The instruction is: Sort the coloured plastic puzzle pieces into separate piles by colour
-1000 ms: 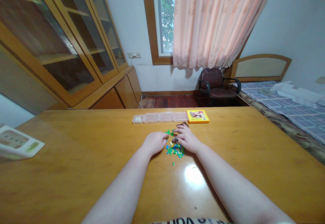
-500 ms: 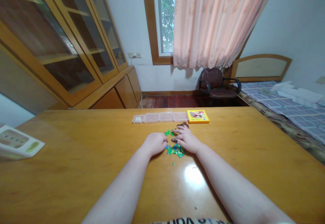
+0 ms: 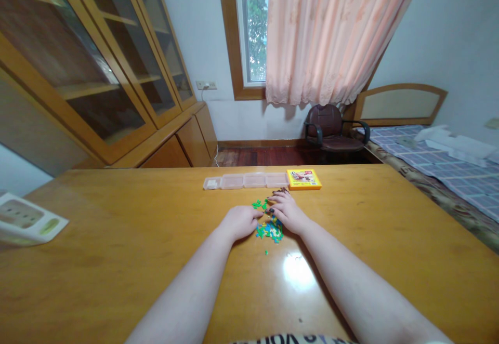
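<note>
Where two hands [image 3: 240, 222] rest, one heap of green-blue pieces [image 3: 270, 231] lies.

Left hand [image 3: 240, 223]: back turned up, fingers bunched and curled down, pointing toward the right hand; whether it holds anything is too small to tell.
Right hand [image 3: 287, 213]: fingers slightly spread and bent, pointing toward the left hand, nails dark; whether it holds anything cannot be told.
Between the hands: near each other, fingertips just apart, not touching.
Left forearm [image 3: 187, 287]: bare, reaching in from the lower left, angled inward, wrist low and slightly bent.
Right forearm [image 3: 351, 281]: bare, reaching in from the lower right, angled inward, wrist low and slightly bent.
</note>
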`<action>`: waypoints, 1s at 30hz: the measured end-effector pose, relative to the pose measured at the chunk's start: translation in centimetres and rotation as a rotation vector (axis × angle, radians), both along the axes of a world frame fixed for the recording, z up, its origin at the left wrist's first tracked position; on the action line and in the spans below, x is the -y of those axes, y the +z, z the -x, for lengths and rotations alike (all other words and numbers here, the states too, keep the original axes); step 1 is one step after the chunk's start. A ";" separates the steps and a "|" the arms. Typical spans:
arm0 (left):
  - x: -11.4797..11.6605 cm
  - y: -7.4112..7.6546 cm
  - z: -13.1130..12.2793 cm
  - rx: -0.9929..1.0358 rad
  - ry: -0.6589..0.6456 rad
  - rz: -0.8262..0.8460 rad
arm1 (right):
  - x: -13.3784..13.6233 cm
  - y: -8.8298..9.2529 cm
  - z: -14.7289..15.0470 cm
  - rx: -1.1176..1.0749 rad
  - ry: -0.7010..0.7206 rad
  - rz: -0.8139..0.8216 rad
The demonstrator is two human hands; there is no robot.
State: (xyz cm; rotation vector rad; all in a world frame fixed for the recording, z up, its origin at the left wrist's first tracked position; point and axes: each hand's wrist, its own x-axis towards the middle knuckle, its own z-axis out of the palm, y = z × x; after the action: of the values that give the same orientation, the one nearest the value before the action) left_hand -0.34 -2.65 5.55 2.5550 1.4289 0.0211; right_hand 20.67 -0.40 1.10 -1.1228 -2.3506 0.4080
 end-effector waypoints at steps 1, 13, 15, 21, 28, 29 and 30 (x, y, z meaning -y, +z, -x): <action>0.0 -0.1 0.0 0.003 -0.005 -0.005 | 0.0 0.0 0.0 -0.002 0.000 -0.005; -0.3 -0.2 0.2 -0.008 0.012 -0.015 | 0.0 0.0 0.0 0.023 -0.029 0.010; -0.4 -0.3 0.3 -0.001 0.025 -0.006 | 0.1 0.0 0.0 0.029 -0.024 0.017; -0.7 -1.0 0.3 0.015 0.062 -0.011 | 0.2 0.3 0.2 0.034 -0.019 0.029; -1.1 -1.0 0.5 0.041 0.155 -0.098 | 0.1 0.4 0.1 -0.011 0.017 0.013; -1.1 -0.8 0.5 0.045 0.182 -0.136 | 0.1 0.5 0.1 -0.020 0.009 0.003; -1.2 -0.7 0.6 0.043 0.206 -0.167 | 0.1 0.6 0.1 -0.025 0.000 -0.006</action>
State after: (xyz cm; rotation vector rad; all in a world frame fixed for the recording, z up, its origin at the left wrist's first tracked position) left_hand -0.97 -1.48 4.87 2.5037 1.7349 0.2355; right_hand 20.57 -0.52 1.66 -1.1085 -2.3284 0.4126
